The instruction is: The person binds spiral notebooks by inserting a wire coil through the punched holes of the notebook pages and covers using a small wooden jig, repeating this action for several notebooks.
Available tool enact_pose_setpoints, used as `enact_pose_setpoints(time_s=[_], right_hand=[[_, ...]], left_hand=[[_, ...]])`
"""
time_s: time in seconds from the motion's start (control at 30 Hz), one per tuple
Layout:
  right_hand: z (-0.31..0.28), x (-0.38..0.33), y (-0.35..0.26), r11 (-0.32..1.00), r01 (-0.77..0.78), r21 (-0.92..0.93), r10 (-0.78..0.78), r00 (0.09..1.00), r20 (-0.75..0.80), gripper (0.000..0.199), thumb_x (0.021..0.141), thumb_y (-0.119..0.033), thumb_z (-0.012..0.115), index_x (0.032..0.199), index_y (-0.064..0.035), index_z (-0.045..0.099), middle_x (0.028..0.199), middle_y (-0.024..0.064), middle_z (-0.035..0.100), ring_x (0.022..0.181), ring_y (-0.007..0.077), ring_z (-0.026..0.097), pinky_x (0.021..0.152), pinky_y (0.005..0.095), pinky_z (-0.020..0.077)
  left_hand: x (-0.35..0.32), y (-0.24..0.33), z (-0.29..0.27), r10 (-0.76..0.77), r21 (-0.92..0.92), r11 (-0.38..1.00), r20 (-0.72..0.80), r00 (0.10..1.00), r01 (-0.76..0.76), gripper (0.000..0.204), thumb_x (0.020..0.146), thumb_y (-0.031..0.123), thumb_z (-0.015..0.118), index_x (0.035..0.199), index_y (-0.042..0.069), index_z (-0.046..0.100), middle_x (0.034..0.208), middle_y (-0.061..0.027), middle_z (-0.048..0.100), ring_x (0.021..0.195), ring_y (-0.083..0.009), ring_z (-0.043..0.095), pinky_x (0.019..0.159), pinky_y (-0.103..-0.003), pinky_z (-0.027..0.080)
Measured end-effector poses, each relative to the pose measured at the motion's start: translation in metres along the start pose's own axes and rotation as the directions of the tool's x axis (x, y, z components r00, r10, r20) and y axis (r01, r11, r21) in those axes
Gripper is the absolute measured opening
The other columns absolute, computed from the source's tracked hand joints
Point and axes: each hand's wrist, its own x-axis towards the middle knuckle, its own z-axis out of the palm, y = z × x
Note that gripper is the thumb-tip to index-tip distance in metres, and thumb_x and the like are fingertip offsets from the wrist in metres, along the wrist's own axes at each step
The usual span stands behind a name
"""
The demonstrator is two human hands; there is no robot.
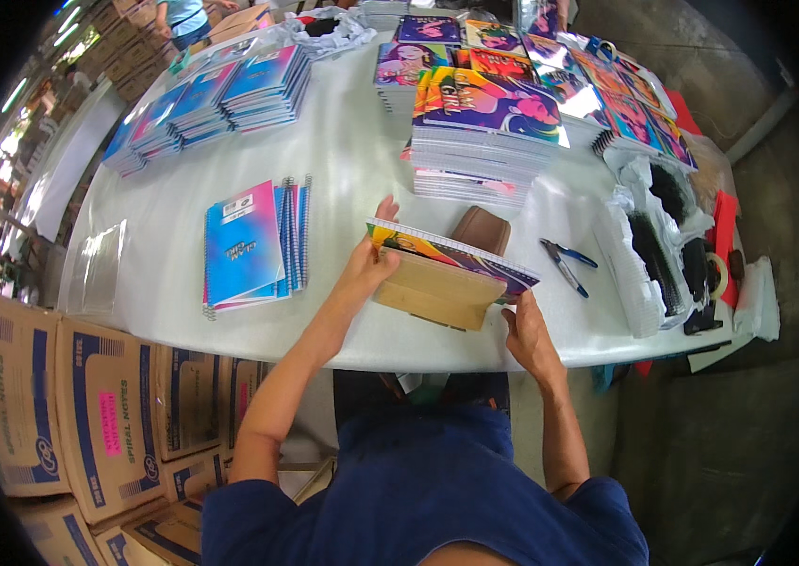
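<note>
Both my hands hold an unbound notebook (456,258) on edge near the table's front edge. Its colourful cover shows as a narrow band under a pale upper edge. A tan board-like face (437,291) is turned toward me; whether it belongs to the notebook I cannot tell. My left hand (373,257) grips the left end, thumb on the near side. At the lower right corner, the fingers of my right hand (530,332) close on it, partly hidden. Just behind sits a brown block-like object (482,229). Pliers (565,265) with dark blue handles lie to the right.
Blue-and-pink spiral notebooks (245,243) lie at left, with taller stacks (216,99) behind. Colourful covers and page stacks (475,156) stand ahead. Black wire coils (656,259) in white wrapping and a tape roll (718,275) are at right. Cartons (107,415) fill the lower left. Another person (184,21) stands far left.
</note>
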Motion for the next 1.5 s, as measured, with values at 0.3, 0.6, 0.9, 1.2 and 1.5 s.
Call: enact_pose_setpoints(time_s=[0.3,0.6,0.9,1.2,1.5], right_hand=[[-0.196,0.106,0.117,0.713,-0.450,-0.537,0.034,0.788,-0.615,0.015,0.076,-0.001,0.057,0.088,-0.0016,0.064,0.089,0.0176,0.065,0.090,0.0371,0.064,0.077,0.0470,0.0502],[-0.202,0.125,0.174,0.635,-0.300,-0.712,0.208,0.954,-0.216,0.017,0.079,-0.012,0.058,0.091,-0.0010,0.061,0.100,0.0264,0.063,0.095,0.0427,0.063,0.082,0.0516,0.0504],[-0.197,0.125,0.175,0.587,-0.203,-0.784,0.139,0.979,-0.150,0.021,0.074,-0.008,0.061,0.094,-0.0001,0.059,0.097,0.0242,0.065,0.090,0.0425,0.064,0.078,0.0503,0.0526],[-0.197,0.129,0.161,0.613,-0.294,-0.733,0.131,0.953,-0.273,0.017,0.076,-0.007,0.059,0.093,-0.0009,0.062,0.091,0.0230,0.066,0.088,0.0396,0.064,0.077,0.0488,0.0505],[-0.223,0.127,0.143,0.607,-0.132,-0.784,-0.247,0.906,-0.344,0.019,0.081,-0.004,0.058,0.098,-0.0053,0.065,0.091,0.0178,0.065,0.085,0.0388,0.064,0.071,0.0487,0.0498]], left_hand=[[-0.009,0.021,-0.023,0.108,0.172,0.983,-0.240,0.965,-0.067,0.103,0.081,0.065,0.059,0.153,0.010,0.010,0.156,-0.0147,0.022,0.142,-0.0300,0.024,0.115,-0.043,0.020],[-0.024,0.046,-0.020,0.070,0.172,0.985,-0.366,0.928,-0.007,0.071,0.097,0.029,0.055,0.153,0.013,0.015,0.157,-0.0129,0.021,0.142,-0.0297,0.025,0.113,-0.042,0.024],[-0.021,0.070,-0.013,0.098,0.155,0.987,-0.380,0.920,-0.041,0.067,0.096,0.018,0.055,0.152,0.010,0.019,0.156,-0.0139,0.023,0.143,-0.0292,0.025,0.113,-0.041,0.024],[-0.018,0.088,-0.005,0.190,0.186,0.974,-0.359,0.914,-0.129,0.064,0.094,0.010,0.057,0.149,0.005,0.026,0.155,-0.0143,0.026,0.142,-0.0287,0.026,0.113,-0.040,0.025],[0.000,0.107,0.036,0.303,0.459,0.870,-0.209,0.930,-0.180,0.057,0.092,0.005,0.056,0.145,0.000,0.035,0.152,-0.0133,0.033,0.142,-0.0281,0.029,0.114,-0.040,0.024]])
